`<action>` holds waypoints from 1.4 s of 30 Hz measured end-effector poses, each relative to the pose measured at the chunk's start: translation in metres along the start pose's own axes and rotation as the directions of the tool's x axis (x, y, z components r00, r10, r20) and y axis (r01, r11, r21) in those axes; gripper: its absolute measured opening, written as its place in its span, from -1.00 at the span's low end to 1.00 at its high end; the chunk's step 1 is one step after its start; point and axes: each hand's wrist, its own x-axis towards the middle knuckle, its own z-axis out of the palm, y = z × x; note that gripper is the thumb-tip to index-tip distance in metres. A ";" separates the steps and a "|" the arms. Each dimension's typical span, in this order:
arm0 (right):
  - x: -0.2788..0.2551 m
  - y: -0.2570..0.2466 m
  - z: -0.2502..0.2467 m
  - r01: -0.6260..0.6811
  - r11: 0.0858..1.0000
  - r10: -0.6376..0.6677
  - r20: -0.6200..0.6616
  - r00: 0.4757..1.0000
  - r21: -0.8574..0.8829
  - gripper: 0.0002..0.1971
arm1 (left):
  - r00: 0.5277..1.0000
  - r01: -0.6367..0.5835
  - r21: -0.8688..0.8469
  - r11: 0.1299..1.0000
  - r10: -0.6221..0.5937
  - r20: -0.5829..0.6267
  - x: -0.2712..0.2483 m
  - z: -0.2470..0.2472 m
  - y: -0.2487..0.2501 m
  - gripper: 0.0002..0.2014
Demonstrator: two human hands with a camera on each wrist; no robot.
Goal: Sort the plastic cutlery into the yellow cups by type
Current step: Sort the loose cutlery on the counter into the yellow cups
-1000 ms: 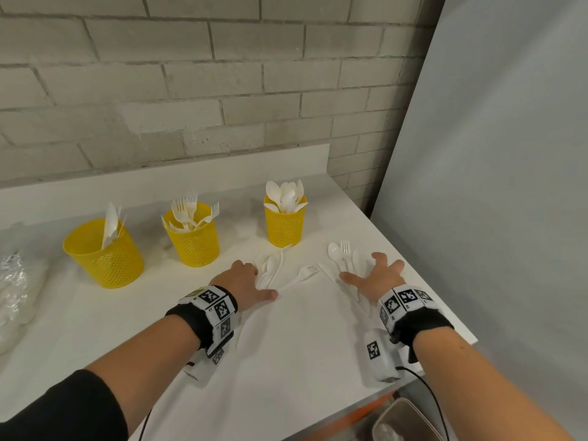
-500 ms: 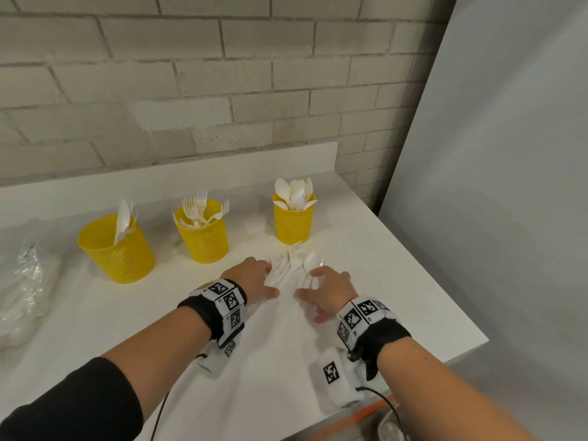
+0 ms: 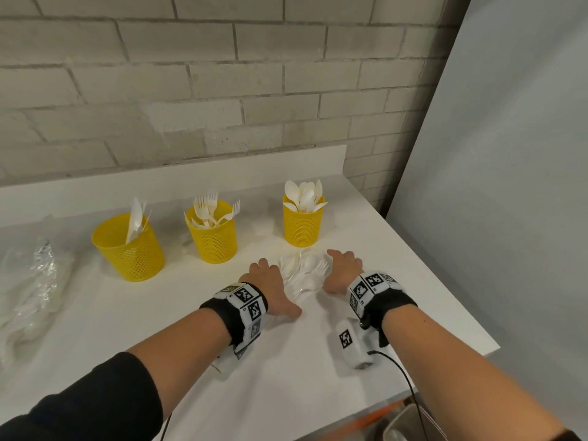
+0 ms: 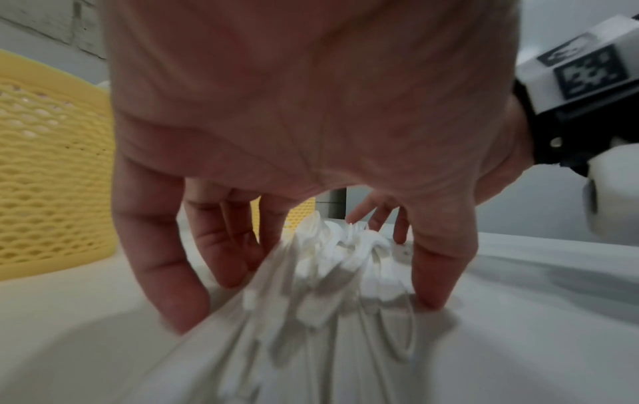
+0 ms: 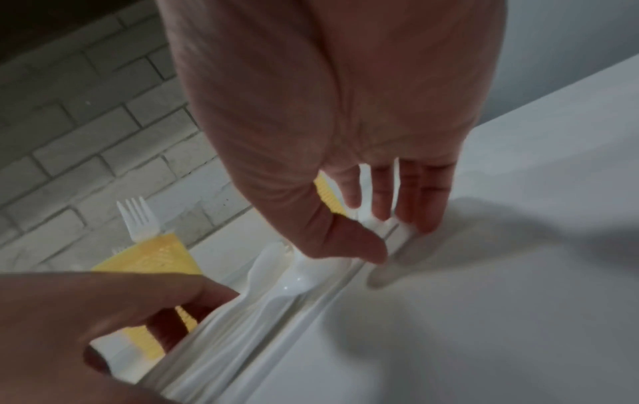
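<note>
Three yellow mesh cups stand in a row at the back of the white table: the left cup (image 3: 129,249) holds knives, the middle cup (image 3: 212,237) forks, the right cup (image 3: 304,224) spoons. A loose pile of white cutlery (image 3: 304,276) lies just in front of the spoon cup. My left hand (image 3: 269,276) presses against its left side, fingers (image 4: 162,273) straight down on the table and the pile (image 4: 332,268) between them and the thumb. My right hand (image 3: 340,268) pushes against the pile's right side, and its fingertips (image 5: 422,213) touch the handles (image 5: 290,276).
A crumpled clear plastic bag (image 3: 31,281) lies at the table's left. The table's right edge (image 3: 461,310) runs close past my right wrist, beside a grey panel (image 3: 509,154). A brick wall backs the table. A bin (image 3: 407,421) sits below the front edge.
My right hand has swept left across the table, pushing the scattered spoons and forks into one pile against my left hand. The two hands now stand close together.
</note>
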 end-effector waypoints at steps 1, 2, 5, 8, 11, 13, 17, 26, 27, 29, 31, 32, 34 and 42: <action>-0.001 -0.004 0.000 0.030 0.999 -0.029 0.033 0.999 -0.015 -0.24 | 1.000 -0.008 -0.005 1.000 0.008 0.003 0.001 -0.001 -0.001 0.00; 0.000 -0.007 0.003 0.065 0.998 -0.065 0.068 0.996 -0.001 -0.25 | 1.000 -0.017 -0.004 1.000 0.017 0.006 0.001 -0.002 -0.002 -0.02; -0.001 -0.012 0.012 0.114 0.985 -0.133 0.154 0.979 0.129 -0.32 | 0.999 -0.044 0.009 0.999 0.044 0.000 0.003 -0.003 -0.006 -0.07; 0.000 -0.010 0.011 0.118 0.985 -0.124 0.038 0.992 0.129 -0.34 | 0.998 -0.061 0.013 0.998 0.061 0.003 0.005 -0.001 -0.012 -0.04; 0.000 -0.004 0.005 0.197 0.973 -0.190 -0.063 0.980 0.124 -0.17 | 0.995 -0.100 0.022 0.995 0.099 0.029 0.008 -0.001 -0.020 -0.06; -0.003 -0.005 0.008 0.253 0.956 -0.260 0.032 0.965 0.148 0.00 | 0.989 -0.138 0.034 0.990 0.136 0.048 0.009 -0.001 -0.025 -0.10; -0.008 -0.013 0.024 0.343 0.933 -0.356 0.151 0.922 0.105 0.02 | 0.974 -0.215 0.039 0.976 0.211 0.079 0.010 0.002 -0.029 -0.15; -0.010 -0.013 0.034 0.395 0.915 -0.396 0.010 0.918 -0.085 -0.24 | 0.976 -0.218 0.025 0.976 0.217 0.012 0.015 0.005 -0.030 -0.46; -0.010 -0.013 0.034 0.392 0.913 -0.394 0.005 0.919 -0.112 -0.26 | 0.977 -0.214 0.033 0.976 0.214 0.008 0.015 0.005 -0.030 -0.51; -0.010 -0.012 0.035 0.388 0.911 -0.392 0.001 0.920 -0.140 -0.28 | 0.977 -0.212 0.031 0.977 0.212 -0.011 0.015 0.007 -0.031 -0.58; -0.009 -0.011 0.035 0.386 0.916 -0.388 0.008 0.922 -0.106 -0.28 | 0.973 -0.226 0.037 0.973 0.227 -0.048 0.013 0.012 -0.033 -0.60; -0.009 -0.009 0.035 0.390 0.918 -0.390 0.014 0.921 -0.075 -0.28 | 0.969 -0.234 0.050 0.971 0.237 -0.068 0.013 0.014 -0.034 -0.58; -0.009 -0.006 0.033 0.403 0.915 -0.403 0.023 0.915 -0.001 -0.31 | 0.962 -0.251 0.084 0.964 0.258 -0.091 0.012 0.016 -0.035 -0.55; -0.003 0.004 0.027 0.405 0.838 -0.414 -0.057 0.908 0.366 -0.35 | 0.949 -0.304 0.042 0.952 0.306 -0.070 0.009 0.011 -0.038 -0.55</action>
